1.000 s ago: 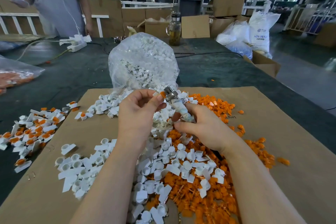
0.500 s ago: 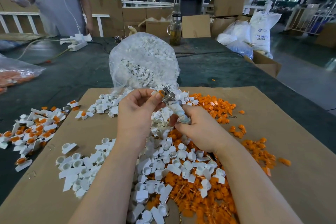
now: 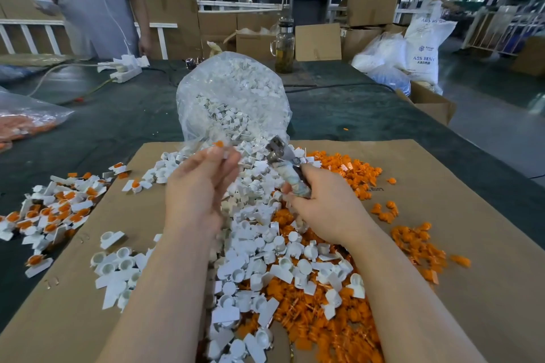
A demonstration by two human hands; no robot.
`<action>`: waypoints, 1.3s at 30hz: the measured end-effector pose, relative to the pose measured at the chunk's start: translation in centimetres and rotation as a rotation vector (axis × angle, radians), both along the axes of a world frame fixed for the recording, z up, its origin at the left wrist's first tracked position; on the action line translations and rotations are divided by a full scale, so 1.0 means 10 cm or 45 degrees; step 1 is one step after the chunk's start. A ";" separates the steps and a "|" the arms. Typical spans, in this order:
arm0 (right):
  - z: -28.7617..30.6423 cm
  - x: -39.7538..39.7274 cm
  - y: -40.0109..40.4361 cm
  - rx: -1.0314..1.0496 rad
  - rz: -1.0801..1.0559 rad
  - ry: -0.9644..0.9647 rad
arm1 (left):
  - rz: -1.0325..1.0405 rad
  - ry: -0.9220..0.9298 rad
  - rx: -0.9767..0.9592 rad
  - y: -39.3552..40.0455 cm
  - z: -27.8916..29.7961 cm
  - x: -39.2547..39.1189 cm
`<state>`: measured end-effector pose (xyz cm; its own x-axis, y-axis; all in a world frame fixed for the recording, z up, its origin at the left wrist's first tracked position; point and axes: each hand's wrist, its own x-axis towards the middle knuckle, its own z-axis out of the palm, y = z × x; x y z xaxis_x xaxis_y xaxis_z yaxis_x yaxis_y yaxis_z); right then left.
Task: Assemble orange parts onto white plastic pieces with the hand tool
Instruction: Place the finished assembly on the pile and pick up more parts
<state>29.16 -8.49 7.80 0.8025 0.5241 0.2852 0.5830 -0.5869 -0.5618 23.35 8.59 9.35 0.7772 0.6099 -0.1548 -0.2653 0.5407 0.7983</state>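
Head view: left hand fingers pinch a white piece with its orange part seated at the fingertips; it's motion-blurred. Right hand is wrapped round the hand tool, its metal head just right of the left fingertips. I'd drop this one with the finished pile, well left. Cardboard sheet ahead of the fingers is crowded, with bare room right.

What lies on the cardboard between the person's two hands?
In the head view, loose white plastic pieces fill the stretch between the left hand and the right hand.
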 end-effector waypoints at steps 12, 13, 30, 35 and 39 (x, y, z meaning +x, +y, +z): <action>-0.06 0.14 -0.17 -0.200 -0.526 -0.020 | 0.592 -0.242 -0.769 0.55 -0.07 -0.14; -0.05 0.14 -0.19 -0.218 -0.543 -0.003 | 0.577 -0.242 -0.733 0.55 -0.07 -0.15; -0.15 0.14 -0.11 -0.481 -0.623 -0.069 | -0.322 0.925 1.751 0.05 -0.22 0.03; -0.17 0.15 -0.06 -0.501 -0.521 -0.011 | -0.248 0.869 1.761 0.06 -0.21 0.01; -0.17 0.16 -0.08 -0.509 -0.543 0.024 | -0.210 0.903 1.740 0.05 -0.23 0.02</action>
